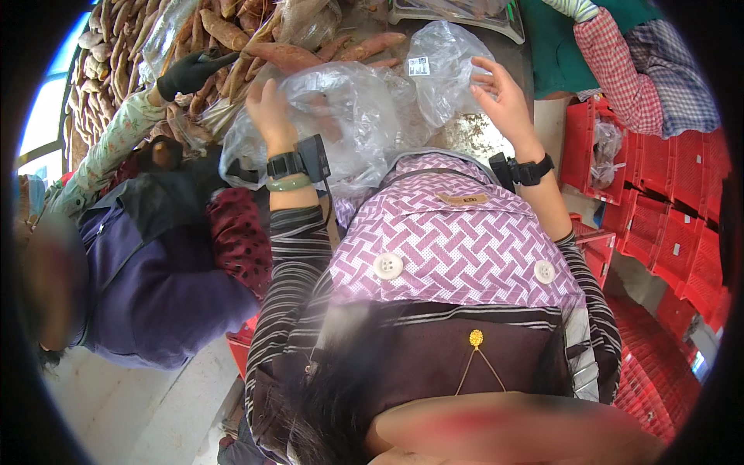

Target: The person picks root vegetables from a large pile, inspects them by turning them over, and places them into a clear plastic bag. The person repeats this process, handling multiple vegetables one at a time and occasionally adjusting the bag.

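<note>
A large clear plastic bag lies crumpled in front of me. My left hand is raised at its left side, next to the sweet potatoes; whether the fingers pinch the film cannot be made out. A smaller clear plastic bag with a white printed label stands to the right of the large one. At its right edge is my right hand, fingers spread and curved toward the film. Several long sweet potatoes lie just beyond the large bag.
A big heap of sweet potatoes rises at the far left. A co-worker's black-gloved hand reaches over it. A scale stands at the table's back. Red plastic crates are stacked at right, near another person's checked sleeve.
</note>
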`<state>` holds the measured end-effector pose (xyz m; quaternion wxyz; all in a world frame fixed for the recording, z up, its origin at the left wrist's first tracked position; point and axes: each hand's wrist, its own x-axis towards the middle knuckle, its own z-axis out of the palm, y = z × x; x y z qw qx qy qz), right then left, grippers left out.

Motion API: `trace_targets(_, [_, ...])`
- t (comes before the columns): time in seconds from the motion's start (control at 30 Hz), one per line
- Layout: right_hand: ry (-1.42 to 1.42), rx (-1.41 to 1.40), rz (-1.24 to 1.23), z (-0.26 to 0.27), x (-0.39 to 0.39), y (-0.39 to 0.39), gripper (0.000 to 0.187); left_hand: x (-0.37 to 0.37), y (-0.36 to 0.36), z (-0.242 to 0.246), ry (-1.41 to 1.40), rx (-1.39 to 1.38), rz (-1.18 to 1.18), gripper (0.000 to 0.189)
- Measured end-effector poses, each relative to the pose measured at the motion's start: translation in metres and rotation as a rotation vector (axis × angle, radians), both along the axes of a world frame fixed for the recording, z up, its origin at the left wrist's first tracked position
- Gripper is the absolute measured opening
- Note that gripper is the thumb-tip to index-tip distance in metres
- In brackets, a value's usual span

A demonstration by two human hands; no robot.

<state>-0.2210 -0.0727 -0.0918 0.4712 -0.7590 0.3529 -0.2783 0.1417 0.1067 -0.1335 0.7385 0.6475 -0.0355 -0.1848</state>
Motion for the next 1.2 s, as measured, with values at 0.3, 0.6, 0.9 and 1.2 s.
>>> trace_targets(0.3, [0.025, 0.106, 0.052, -0.009, -0.003, 0.018, 0.041, 0.002, -0.052, -0.038, -0.137, 0.289, -0.142, 0.062])
trace_targets(0.6, [0.438, -0.532, 0.01, -0.023, -0.022, 0.016, 0.073, -0.035, 0.003, 0.03, 0.067, -0.207, -0.4, 0.046])
trace_targets(0.9, [0.624, 0.149, 0.748, 0.01, -0.002, 0.026, 0.057, -0.054, 0.002, 0.084, 0.4, -0.961, -0.614, 0.079])
trace_targets(1.2, [-0.209, 0.755, 0.643, 0.124, 0.07, 0.04, 0.059, -0.058, -0.005, 0.098, 0.272, -1.073, -0.742, 0.088])
